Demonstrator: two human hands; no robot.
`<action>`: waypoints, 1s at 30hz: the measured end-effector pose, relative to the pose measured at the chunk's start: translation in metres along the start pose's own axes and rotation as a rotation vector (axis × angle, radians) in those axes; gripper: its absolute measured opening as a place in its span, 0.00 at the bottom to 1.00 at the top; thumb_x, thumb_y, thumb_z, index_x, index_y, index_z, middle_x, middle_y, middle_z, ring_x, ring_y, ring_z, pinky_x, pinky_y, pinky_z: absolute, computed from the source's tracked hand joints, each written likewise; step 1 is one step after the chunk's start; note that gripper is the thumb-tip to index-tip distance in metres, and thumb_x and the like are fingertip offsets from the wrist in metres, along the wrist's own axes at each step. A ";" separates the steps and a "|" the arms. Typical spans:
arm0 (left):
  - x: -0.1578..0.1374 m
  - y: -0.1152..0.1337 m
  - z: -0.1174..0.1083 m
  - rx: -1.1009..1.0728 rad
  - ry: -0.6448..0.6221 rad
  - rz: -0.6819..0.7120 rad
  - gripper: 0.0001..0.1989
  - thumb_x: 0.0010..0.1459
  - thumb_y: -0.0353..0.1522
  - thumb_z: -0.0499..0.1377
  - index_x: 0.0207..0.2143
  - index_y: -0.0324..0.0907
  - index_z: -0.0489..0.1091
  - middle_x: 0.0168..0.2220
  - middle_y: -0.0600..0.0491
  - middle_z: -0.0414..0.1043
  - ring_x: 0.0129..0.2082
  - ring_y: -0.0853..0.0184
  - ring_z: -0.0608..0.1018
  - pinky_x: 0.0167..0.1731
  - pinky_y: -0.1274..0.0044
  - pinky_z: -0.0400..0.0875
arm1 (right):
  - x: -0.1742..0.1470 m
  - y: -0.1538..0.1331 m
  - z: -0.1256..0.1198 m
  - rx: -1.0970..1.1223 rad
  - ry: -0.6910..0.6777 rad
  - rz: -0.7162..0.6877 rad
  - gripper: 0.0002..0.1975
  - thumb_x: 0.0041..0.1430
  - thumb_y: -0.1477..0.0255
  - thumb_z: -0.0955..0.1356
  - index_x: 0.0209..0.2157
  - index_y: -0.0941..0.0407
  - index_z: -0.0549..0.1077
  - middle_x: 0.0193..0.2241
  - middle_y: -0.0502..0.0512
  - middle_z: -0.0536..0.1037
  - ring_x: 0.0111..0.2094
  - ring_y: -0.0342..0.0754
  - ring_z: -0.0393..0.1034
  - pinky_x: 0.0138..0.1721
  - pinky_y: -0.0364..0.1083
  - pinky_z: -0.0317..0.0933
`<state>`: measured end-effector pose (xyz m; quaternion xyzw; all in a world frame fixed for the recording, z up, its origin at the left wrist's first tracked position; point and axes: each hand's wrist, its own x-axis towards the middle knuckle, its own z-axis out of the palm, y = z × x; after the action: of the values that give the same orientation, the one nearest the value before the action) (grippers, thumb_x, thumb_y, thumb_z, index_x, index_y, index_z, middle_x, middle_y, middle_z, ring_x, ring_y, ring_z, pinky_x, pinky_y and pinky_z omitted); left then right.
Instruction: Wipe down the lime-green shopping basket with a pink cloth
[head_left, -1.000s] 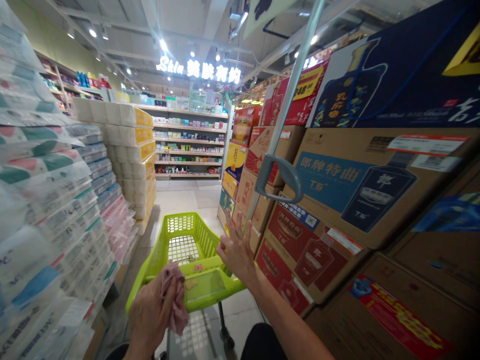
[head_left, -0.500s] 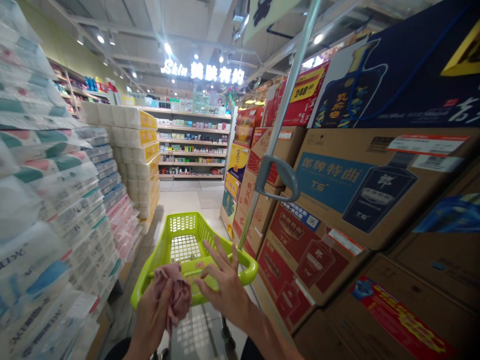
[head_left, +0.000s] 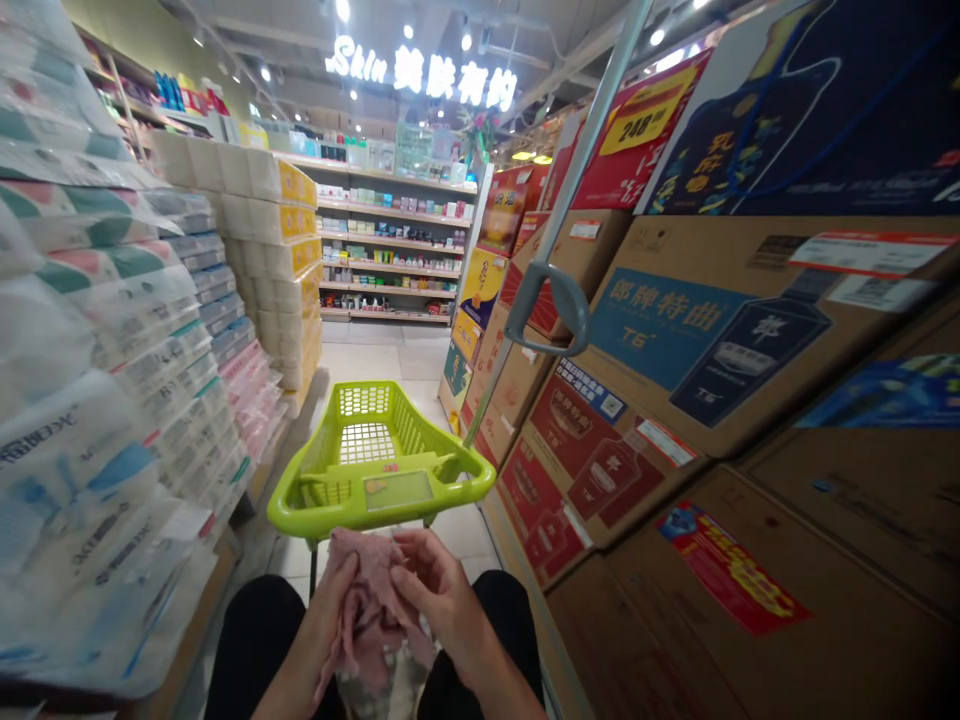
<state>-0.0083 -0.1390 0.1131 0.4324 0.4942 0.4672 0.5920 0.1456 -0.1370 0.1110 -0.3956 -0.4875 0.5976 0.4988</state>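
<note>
A crumpled pink cloth (head_left: 373, 605) hangs between my two hands, low in the view and above my knees. My left hand (head_left: 328, 610) grips its left side, thumb on top. At the cloth's right edge, the fingers and thumb of my right hand (head_left: 437, 580) pinch the fabric. Just beyond the hands stands a lime-green shopping cart (head_left: 390, 520) with a perforated basket; its near rim is apart from my hands. A grey pole with a loop handle (head_left: 551, 310) rises from the cart's right side.
Stacked liquor cartons (head_left: 615, 450) line the right side closely. Packs of tissue paper (head_left: 172, 370) are piled along the left, with yellow-and-white packs (head_left: 262, 240) farther on. Shelves of small boxed goods (head_left: 390, 240) stand at the aisle's end, beyond pale floor tiles (head_left: 375, 350).
My right hand, spread over the cart's rim before, has come down and taken hold of the cloth. The cloth and left hand are lower and nearer my knees, and the cloth is more opened out.
</note>
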 end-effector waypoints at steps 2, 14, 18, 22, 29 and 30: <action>-0.002 0.005 0.003 -0.075 -0.072 -0.068 0.29 0.54 0.52 0.56 0.49 0.41 0.72 0.43 0.47 0.79 0.46 0.56 0.79 0.46 0.64 0.74 | -0.006 0.000 -0.004 -0.079 -0.064 0.017 0.15 0.52 0.62 0.73 0.39 0.54 0.71 0.28 0.46 0.71 0.29 0.42 0.65 0.31 0.41 0.59; 0.001 -0.032 -0.008 0.148 0.131 0.036 0.29 0.57 0.52 0.53 0.52 0.41 0.65 0.59 0.43 0.66 0.60 0.58 0.67 0.62 0.65 0.56 | -0.022 0.009 -0.011 -0.232 0.178 -0.100 0.09 0.60 0.64 0.67 0.33 0.54 0.67 0.28 0.46 0.70 0.31 0.43 0.66 0.34 0.41 0.59; -0.010 -0.050 -0.004 -0.249 0.040 -0.193 0.30 0.55 0.53 0.55 0.53 0.45 0.67 0.58 0.46 0.68 0.63 0.56 0.64 0.64 0.64 0.52 | -0.025 0.006 -0.003 0.358 0.202 0.009 0.12 0.58 0.62 0.69 0.41 0.52 0.69 0.37 0.49 0.76 0.41 0.46 0.72 0.42 0.43 0.65; -0.022 -0.060 0.008 -0.506 -0.091 -0.364 0.31 0.55 0.54 0.54 0.53 0.44 0.69 0.51 0.46 0.75 0.58 0.54 0.70 0.60 0.62 0.59 | -0.024 0.008 0.004 0.644 0.220 0.092 0.18 0.55 0.62 0.71 0.46 0.52 0.72 0.43 0.51 0.78 0.47 0.50 0.73 0.45 0.46 0.67; -0.030 -0.058 0.016 -0.786 -0.205 -0.385 0.28 0.58 0.49 0.56 0.54 0.42 0.69 0.47 0.48 0.78 0.49 0.59 0.77 0.54 0.68 0.67 | -0.031 0.028 0.004 0.670 0.096 0.157 0.20 0.53 0.69 0.72 0.49 0.51 0.71 0.44 0.51 0.79 0.44 0.50 0.76 0.50 0.50 0.65; -0.031 -0.058 0.015 -0.749 -0.193 -0.378 0.26 0.58 0.48 0.57 0.53 0.42 0.69 0.45 0.49 0.78 0.48 0.60 0.78 0.52 0.70 0.68 | -0.032 0.031 0.002 0.658 0.099 0.166 0.19 0.53 0.68 0.72 0.48 0.51 0.71 0.44 0.52 0.79 0.43 0.50 0.76 0.50 0.50 0.65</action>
<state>0.0116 -0.1811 0.0638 0.1312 0.3034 0.4552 0.8268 0.1433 -0.1698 0.0808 -0.2804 -0.2098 0.7415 0.5723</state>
